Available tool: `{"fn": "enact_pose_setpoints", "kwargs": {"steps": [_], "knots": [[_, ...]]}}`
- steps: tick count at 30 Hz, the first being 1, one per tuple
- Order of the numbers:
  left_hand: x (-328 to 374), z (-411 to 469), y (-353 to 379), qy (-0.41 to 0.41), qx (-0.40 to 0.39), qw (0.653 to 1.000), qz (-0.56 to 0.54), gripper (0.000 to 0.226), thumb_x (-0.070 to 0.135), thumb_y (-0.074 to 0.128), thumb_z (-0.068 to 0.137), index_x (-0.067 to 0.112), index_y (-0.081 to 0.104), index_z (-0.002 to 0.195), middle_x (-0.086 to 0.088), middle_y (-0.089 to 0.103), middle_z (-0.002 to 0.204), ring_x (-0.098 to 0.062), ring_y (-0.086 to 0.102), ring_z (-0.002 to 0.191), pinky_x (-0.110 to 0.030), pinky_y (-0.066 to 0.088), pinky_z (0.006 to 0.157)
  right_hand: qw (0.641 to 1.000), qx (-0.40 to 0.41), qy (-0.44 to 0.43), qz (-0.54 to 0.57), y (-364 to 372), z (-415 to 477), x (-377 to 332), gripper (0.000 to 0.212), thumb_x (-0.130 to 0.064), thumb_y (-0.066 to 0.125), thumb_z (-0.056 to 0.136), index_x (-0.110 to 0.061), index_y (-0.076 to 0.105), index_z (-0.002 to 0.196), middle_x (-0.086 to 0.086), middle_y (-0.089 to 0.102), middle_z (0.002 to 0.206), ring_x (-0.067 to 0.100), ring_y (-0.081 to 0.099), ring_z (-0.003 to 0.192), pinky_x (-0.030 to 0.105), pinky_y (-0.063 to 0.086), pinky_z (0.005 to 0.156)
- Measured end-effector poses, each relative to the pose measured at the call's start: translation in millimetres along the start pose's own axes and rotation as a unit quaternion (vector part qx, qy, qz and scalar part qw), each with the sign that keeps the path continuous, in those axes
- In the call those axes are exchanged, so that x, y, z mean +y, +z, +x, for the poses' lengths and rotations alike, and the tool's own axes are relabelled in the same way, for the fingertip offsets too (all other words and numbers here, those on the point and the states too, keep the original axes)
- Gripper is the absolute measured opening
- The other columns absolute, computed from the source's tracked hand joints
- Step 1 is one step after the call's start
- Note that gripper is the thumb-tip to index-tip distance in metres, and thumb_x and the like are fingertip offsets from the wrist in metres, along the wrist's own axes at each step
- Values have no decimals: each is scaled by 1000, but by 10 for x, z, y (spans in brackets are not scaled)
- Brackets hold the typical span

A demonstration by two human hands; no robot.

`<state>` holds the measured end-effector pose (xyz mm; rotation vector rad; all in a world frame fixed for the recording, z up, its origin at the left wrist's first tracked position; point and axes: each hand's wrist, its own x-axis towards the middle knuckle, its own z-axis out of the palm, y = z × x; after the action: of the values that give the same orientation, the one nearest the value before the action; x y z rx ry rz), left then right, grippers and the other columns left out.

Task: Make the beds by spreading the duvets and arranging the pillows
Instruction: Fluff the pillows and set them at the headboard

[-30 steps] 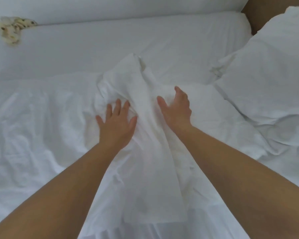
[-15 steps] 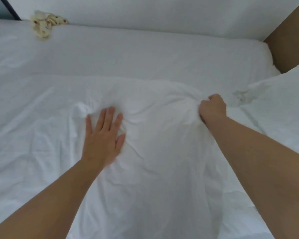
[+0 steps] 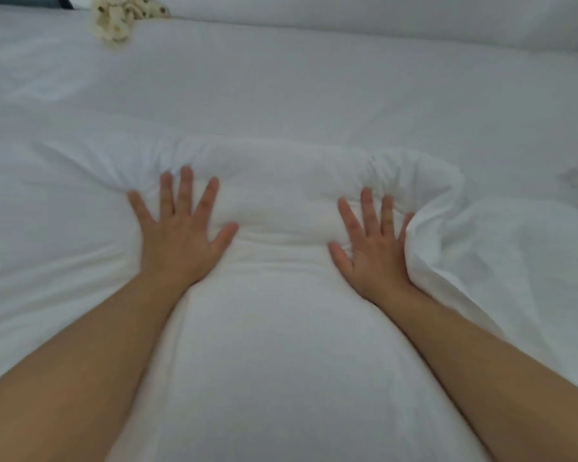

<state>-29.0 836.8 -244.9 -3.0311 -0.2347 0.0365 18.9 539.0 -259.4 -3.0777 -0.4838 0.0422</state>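
Pressing duvet flat on bed, left hand and right hand both palm-down, fingers spread apart, gripping nothing; duvet lies across middle of bed, far edge bunched in ridge just beyond fingertips, fold standing up beside right hand; better to sweep palms outward and forward with even pressure, so ridge unrolls toward bare sheet; patterned cloth at far edge well apart, no obstacle.

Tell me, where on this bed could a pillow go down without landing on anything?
The flat sheet between the bunched duvet edge and the far wall is free. The patterned cloth takes the far left corner; both hands, left and right, crowd the duvet.
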Motion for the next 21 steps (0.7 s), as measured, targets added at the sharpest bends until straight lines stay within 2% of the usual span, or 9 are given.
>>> {"fn": "enact_pose_setpoints", "kwargs": {"steps": [2, 4, 6, 8, 11, 14, 16, 19, 21], "knots": [[15, 61, 190, -8, 4, 1000, -11, 80, 72, 12, 87, 29, 9, 155, -10, 2, 163, -33, 0, 149, -71, -4, 108, 1000, -9, -2, 4, 167, 50, -7, 75, -65, 21, 85, -36, 13, 154, 4, -2, 164, 39, -3, 148, 47, -13, 112], [42, 82, 206, -16, -11, 999, -26, 82, 73, 7, 85, 30, 4, 155, -8, -3, 163, -31, -5, 149, -70, -6, 108, 999, -48, 11, -4, 153, 91, -7, 78, -68, 11, 82, -39, 3, 154, 1, -12, 163, 35, -12, 148, 55, -8, 113], [40, 22, 106, -28, -43, 998, -44, 86, 76, 1, 81, 31, -3, 154, -6, -12, 162, -29, -12, 148, -68, -6, 110, 993, -101, 33, -44, -35, 117, -86, 78, -69, 4, 81, -40, -4, 153, 0, -18, 162, 34, -15, 148, 62, -6, 112], [-23, -163, -76, -15, -81, 995, -49, 88, 76, -3, 79, 30, -8, 154, -5, -15, 161, -27, -15, 148, -65, -5, 113, 989, -126, 50, -63, -293, 46, -227, 76, -69, 5, 85, -39, -8, 153, 2, -19, 162, 36, -15, 147, 68, -6, 110], [-253, -684, -276, 32, -65, 997, -27, 89, 76, 2, 80, 29, 4, 155, -6, 0, 163, -29, 0, 149, -65, -2, 112, 995, -93, 34, -3, -544, -318, -456, 76, -71, 7, 83, -42, -13, 150, 1, -19, 161, 38, -16, 147, 71, -7, 107], [-466, -1045, -223, 47, -57, 997, -8, 81, 71, 19, 86, 28, 20, 154, -9, 12, 162, -33, 13, 148, -66, 1, 110, 994, -104, -8, -40, -377, -674, -563, 75, -72, 9, 85, -42, -3, 152, 4, -14, 162, 41, -11, 147, 73, -2, 107], [-478, -1144, -128, 29, -54, 998, 0, 77, 66, 24, 87, 27, 24, 153, -11, 12, 162, -33, 13, 148, -66, 0, 110, 991, -118, 6, -63, -211, -683, -559, 75, -72, 10, 85, -41, 3, 153, 5, -10, 163, 42, -8, 147, 73, 0, 107], [-466, -1212, -140, -15, -76, 997, 9, 76, 67, 17, 89, 27, 22, 154, -12, 10, 162, -34, 9, 148, -66, -1, 110, 985, -150, 22, -83, -280, -586, -563, 79, -73, -1, 80, -42, -8, 152, 5, -19, 161, 41, -15, 146, 73, -3, 107], [-466, -1439, -290, -28, -93, 995, -1, 78, 69, 10, 88, 29, 15, 154, -11, 8, 162, -34, 5, 148, -66, -1, 110, 987, -151, 21, -50, -506, -758, -727, 81, -73, -5, 77, -42, -11, 151, 5, -18, 162, 40, -14, 147, 73, -2, 108]]}}
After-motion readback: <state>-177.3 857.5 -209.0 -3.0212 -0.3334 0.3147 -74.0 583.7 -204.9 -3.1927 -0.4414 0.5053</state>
